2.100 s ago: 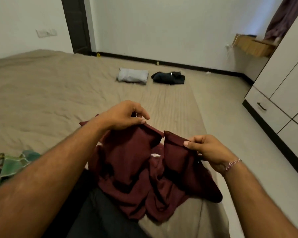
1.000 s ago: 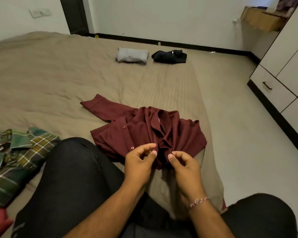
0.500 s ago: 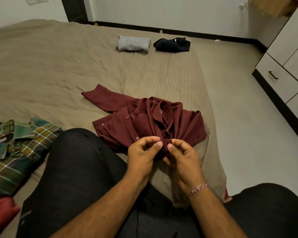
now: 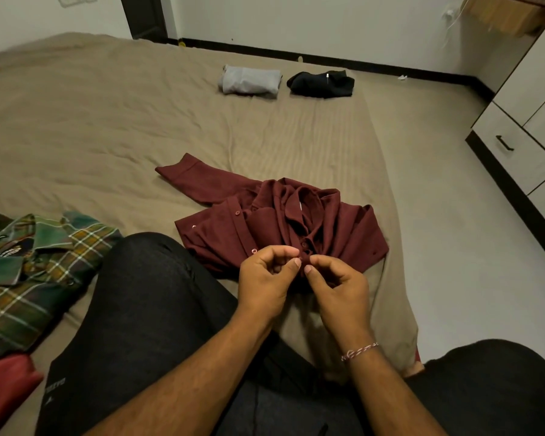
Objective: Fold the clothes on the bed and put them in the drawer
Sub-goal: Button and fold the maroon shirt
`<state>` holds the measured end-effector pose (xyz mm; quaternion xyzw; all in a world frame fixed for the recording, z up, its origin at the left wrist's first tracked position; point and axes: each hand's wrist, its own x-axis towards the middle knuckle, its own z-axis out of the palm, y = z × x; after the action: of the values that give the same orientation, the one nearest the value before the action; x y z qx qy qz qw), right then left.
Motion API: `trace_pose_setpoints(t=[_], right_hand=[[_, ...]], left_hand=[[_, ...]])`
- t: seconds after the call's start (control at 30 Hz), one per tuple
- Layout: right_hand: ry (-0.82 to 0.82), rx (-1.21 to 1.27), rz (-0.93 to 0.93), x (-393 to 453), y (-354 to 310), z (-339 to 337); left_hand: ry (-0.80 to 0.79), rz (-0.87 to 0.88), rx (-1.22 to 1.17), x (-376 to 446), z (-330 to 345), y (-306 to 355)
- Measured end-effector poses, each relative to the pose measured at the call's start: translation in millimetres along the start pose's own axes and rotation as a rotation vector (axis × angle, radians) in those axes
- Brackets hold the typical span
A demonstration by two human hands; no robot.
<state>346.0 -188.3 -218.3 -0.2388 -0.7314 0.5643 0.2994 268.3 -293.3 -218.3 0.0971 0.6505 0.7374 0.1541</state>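
Shirt (image 4: 283, 228) unmoved, collar away, sleeve far-left; both hands (image 4: 302, 278) pinching placket.

The crumpled maroon button-up shirt (image 4: 280, 228) is matt woven cloth with small glossy buttons, lying on a tan bedsheet (image 4: 107, 121) of soft, matt, finely wrinkled fabric. The green-and-yellow plaid shirt (image 4: 38, 272) looks like matt cloth with a woven check; the folded pale grey garment (image 4: 250, 80) and folded black garment (image 4: 323, 84) are also matt cloth, the black one carrying a small shiny metal-looking piece. The white cabinet drawer (image 4: 513, 152) has a smooth, faintly satin front with a dark matt handle; the floor (image 4: 453, 247) is smooth and slightly sheened.
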Motion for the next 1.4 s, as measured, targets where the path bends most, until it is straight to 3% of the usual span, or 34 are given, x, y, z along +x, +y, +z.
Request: trace_pose_setpoints(t=[0.3,0.6,0.8,0.97,1.4], right_hand=[[-0.076,0.153,0.180,9.6,-0.4,-2.0],[-0.164,-0.103,-0.092,21.0,8.9,-8.2],[-0.187,0.092,-0.004,21.8,10.9,-10.6],[-0.195,0.116,0.002,23.5,15.1,-6.8],[-0.051,-0.411,-0.327,19.3,20.3,5.4]], left_hand=[[-0.027,0.040,0.082,5.7,-2.9,-1.9],[-0.122,0.068,0.166,18.1,-6.9,-1.8],[-0.157,-0.143,-0.097,21.4,-7.7,-2.0],[-0.150,-0.298,-0.204,19.6,-6.0,-6.9],[-0.043,-0.029,0.281,16.7,-5.1,-7.8]])
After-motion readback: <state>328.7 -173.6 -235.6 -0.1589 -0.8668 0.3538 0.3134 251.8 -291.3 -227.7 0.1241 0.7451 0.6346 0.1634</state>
